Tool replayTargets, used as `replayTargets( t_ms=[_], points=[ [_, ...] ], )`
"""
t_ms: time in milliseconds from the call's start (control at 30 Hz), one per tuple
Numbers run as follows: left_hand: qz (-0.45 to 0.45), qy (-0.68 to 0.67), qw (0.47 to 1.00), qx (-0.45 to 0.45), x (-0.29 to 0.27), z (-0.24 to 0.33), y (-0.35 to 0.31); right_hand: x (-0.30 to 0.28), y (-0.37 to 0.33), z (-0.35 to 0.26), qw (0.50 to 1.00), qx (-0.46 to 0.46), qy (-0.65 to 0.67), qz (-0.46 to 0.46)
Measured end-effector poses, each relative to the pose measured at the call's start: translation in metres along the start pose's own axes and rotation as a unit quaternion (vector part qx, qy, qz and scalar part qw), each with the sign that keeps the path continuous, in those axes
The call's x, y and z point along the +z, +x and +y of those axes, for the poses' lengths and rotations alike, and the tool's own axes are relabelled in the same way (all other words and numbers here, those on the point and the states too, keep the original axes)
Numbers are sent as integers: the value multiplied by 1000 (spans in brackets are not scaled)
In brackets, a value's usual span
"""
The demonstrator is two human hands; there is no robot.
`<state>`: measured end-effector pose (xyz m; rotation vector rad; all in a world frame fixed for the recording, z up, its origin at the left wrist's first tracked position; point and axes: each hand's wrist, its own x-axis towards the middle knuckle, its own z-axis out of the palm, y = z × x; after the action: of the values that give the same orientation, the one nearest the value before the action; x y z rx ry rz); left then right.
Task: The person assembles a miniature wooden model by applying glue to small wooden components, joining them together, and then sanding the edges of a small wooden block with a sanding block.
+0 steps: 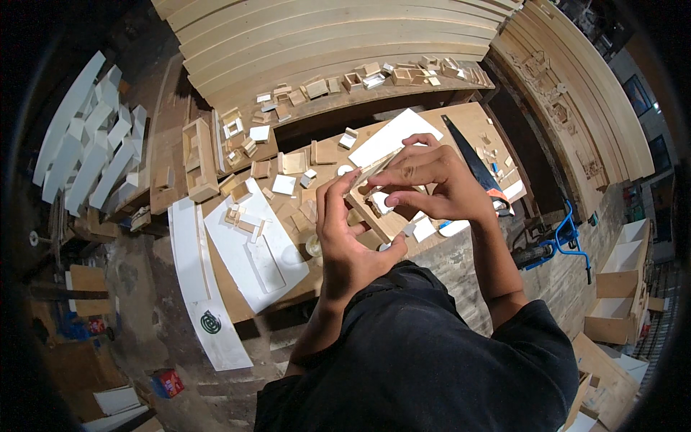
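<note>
Above the near side of the workbench, my left hand [348, 237] is wrapped round a small light-wood box [387, 225], its fingers along the left side and thumb at the near edge. My right hand [435, 183] reaches over the same box from the right, fingers bent, the thumb at a small white piece [382, 203] inside it. Whether that white piece is pinched or fixed to the box is hidden by the fingers. A small grey block [409, 230] shows at the box's near corner, by my left thumb.
A handsaw [469, 160] lies at the bench's right. White panels [263, 252] and several small wooden pieces [292, 163] are spread on the bench [439, 121]. Long boards [331, 32] stand stacked behind. A blue-handled tool [568, 234] sits beyond the right edge.
</note>
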<state>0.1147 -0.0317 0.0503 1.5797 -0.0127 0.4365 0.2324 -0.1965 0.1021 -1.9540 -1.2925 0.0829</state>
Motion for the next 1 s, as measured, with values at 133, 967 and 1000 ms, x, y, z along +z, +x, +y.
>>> replayTargets(
  t_ms=[133,967,1000],
  points=[
    [1,4,1000,-2,-1,-1,1,0,1,1,1000,-3,-4,-8],
    [1,9,1000,16,1,2,4,1,3,8,1000,-3,16,-10],
    [2,9,1000,16,1,2,4,1,3,8,1000,-5,18,-10]
  ],
)
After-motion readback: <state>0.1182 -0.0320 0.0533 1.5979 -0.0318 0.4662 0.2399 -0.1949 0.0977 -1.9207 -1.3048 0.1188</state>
